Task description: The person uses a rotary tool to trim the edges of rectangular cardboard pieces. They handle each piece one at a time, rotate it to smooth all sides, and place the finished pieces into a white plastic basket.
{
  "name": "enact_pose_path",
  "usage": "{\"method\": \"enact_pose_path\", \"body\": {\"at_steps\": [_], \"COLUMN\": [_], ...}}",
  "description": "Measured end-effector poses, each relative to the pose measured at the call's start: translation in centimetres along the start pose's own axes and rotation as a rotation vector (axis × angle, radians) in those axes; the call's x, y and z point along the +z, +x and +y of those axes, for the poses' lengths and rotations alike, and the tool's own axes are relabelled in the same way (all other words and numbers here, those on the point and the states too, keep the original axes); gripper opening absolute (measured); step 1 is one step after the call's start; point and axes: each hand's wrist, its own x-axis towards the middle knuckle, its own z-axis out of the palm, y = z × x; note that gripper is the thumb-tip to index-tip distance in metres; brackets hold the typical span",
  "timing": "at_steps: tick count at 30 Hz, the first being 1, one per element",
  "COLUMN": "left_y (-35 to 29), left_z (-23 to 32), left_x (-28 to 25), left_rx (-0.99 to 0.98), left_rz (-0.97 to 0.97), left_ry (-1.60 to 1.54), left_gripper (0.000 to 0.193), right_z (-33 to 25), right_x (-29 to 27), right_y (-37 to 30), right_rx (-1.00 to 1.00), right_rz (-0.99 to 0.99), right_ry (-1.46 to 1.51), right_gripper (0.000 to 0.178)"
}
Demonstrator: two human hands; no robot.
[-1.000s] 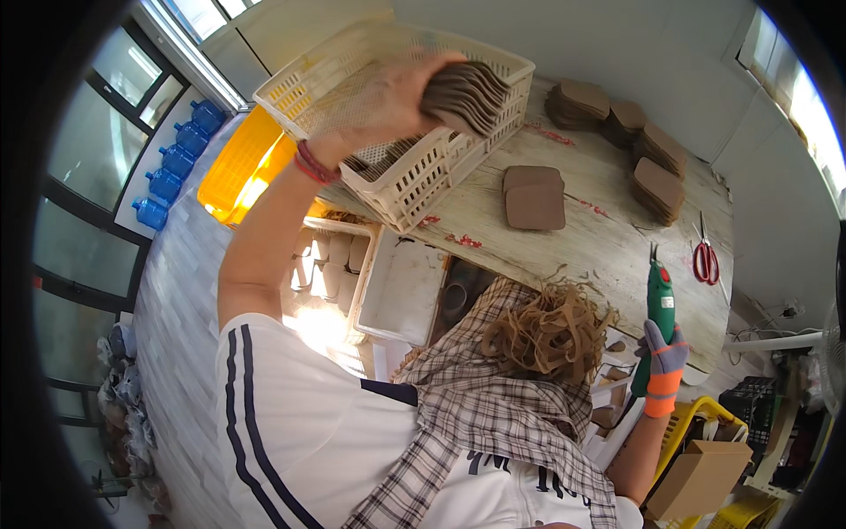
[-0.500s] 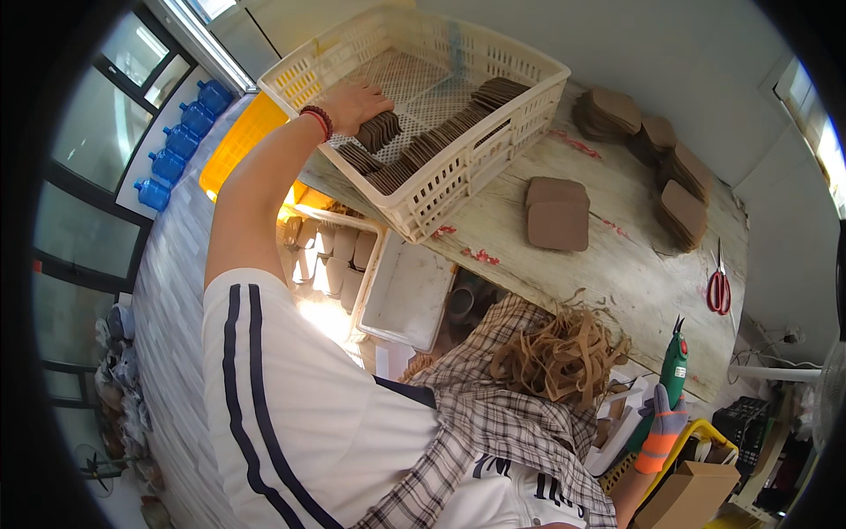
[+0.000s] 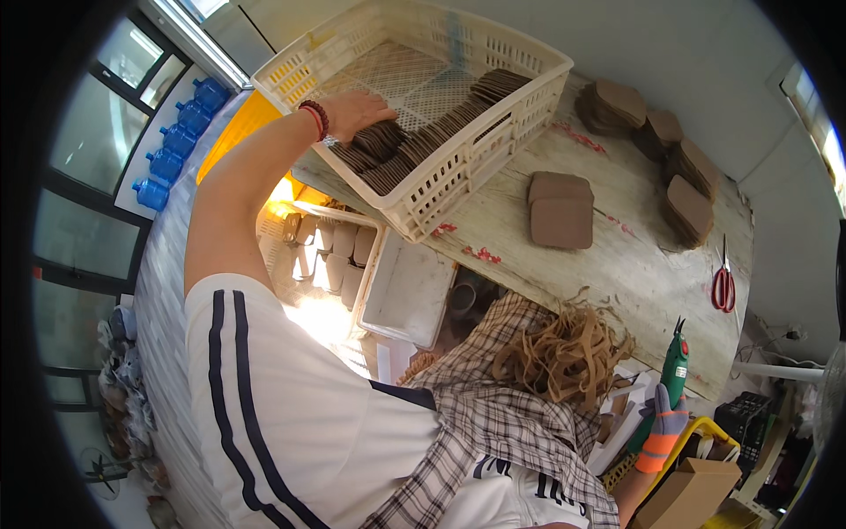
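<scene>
My left hand (image 3: 354, 115) reaches into a cream plastic crate (image 3: 458, 181), its fingers closed over a bunch of brown rounded pads (image 3: 377, 141); the undersides of the fingers are hidden. Right beside it, a long row of similar pads (image 3: 449, 122) stands on edge along the crate's near wall. At lower right my right hand (image 3: 663, 428), in a grey and orange glove, grips green electric shears (image 3: 676, 363) with the short blades pointing up. Brown strip offcuts (image 3: 564, 357) lie heaped on the checked cloth over my lap.
The worn table (image 3: 520, 273) bears a small pile of pads (image 3: 561, 212), several stacks (image 3: 687, 210) along the back right, and red-handled scissors (image 3: 723, 286). Below the left edge sit a crate of pads (image 3: 330, 251) and a white bin (image 3: 405, 291). A cardboard box (image 3: 692, 494) stands at lower right.
My left hand has lowered slightly, and the pads under it now lean against the row in the crate. My right hand and the shears have hardly moved.
</scene>
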Motion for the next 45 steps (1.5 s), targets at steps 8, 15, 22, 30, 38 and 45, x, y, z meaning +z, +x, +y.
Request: {"method": "enact_pose_path", "body": {"at_steps": [8,15,22,30,38,45], "left_y": [0.8,1.5,2.4,3.6,4.1,4.4], "left_z": [1.3,-0.4,-3.1,-8.4,-5.3,-5.9], "left_x": [0.3,2.7,4.1,9.5,6.0,6.7], "left_rx": [-0.194,-0.366,-0.639,-0.999,-1.045,-0.91], "left_rz": [-0.059,0.074,0.032,-0.068,-0.263,-0.37], "left_ry": [-0.387,-0.643,-0.806,-0.895,-1.303,-1.413], "left_gripper": [0.066,0.058,0.039,0.079,0.056,0.054], "right_z": [0.8,1.3,0.6,-0.1,1.3,1.3], "right_x": [-0.2,-0.5,-0.7,-0.2,-0.7,0.1], "right_y": [0.1,-0.5,-0.9,-1.0,-0.7,-0.4], "right_rx": [0.02,-0.014,0.015,0.043,0.037,0.049], "right_rz": [-0.039,-0.04,-0.021,-0.019,-0.033,-0.029], "right_ry": [-0.004,0.038,0.036,0.033,0.041,0.029], "right_gripper": [0.021,0.022,0.02,0.018,0.019,0.02]}}
